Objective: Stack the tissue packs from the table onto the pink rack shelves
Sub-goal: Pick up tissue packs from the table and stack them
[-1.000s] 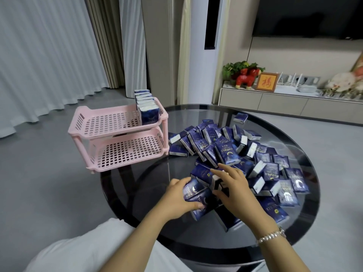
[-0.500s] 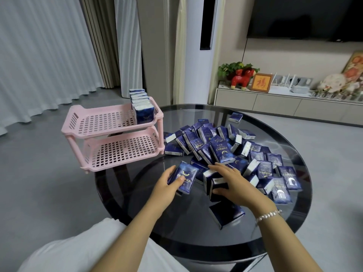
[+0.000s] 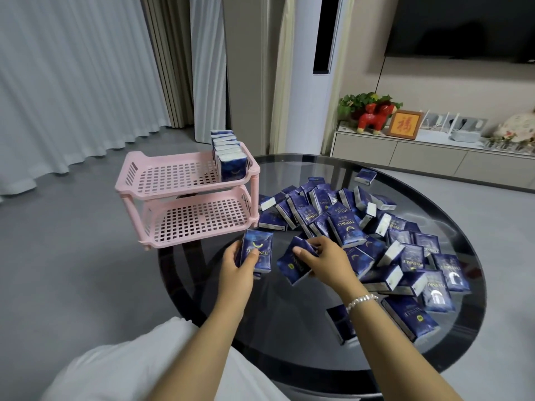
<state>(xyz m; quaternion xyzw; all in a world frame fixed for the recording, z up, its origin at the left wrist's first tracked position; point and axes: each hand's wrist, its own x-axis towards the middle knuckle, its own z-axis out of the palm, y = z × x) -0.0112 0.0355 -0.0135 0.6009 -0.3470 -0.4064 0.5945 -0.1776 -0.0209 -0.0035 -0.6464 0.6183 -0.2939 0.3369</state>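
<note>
Now my left hand (image 3: 236, 266) grips one tissue pack (image 3: 257, 253) near the pink rack (image 3: 191, 198); right hand (image 3: 324, 259) pinches another pack (image 3: 292, 263) above the bench (image 3: 289, 337).

left hand (image 3: 238, 266) gripping upright blue tissue pack (image 3: 257, 254), right hand (image 3: 325, 260) just beside it pinching tilted second pack (image 3: 293, 266), loose pile of packs (image 3: 373, 235) beyond right hand on dark round table (image 3: 292, 319), pink rack (image 3: 189, 195) just past left hand, row of packs (image 3: 228, 157) on top shelf

Both hands (image 3: 240, 263) (image 3: 324, 260) curled, apparently gripping, forearms outstretched.
</note>
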